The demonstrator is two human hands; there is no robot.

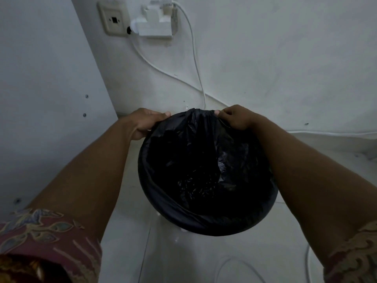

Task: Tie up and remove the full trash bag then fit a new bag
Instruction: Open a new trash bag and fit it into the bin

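Note:
A black trash bag lines a round bin on the floor, its edge folded over the rim all the way round. The inside is dark and crinkled, and I cannot tell what lies in it. My left hand grips the bag's edge at the far left of the rim, thumb on top. My right hand pinches the bag's edge at the far right of the rim. Between the two hands the plastic bunches up at the back of the rim.
A white wall stands right behind the bin, with a socket and plug adapter high up. White cables hang down the wall and run along the pale tiled floor. A white cabinet side rises on the left.

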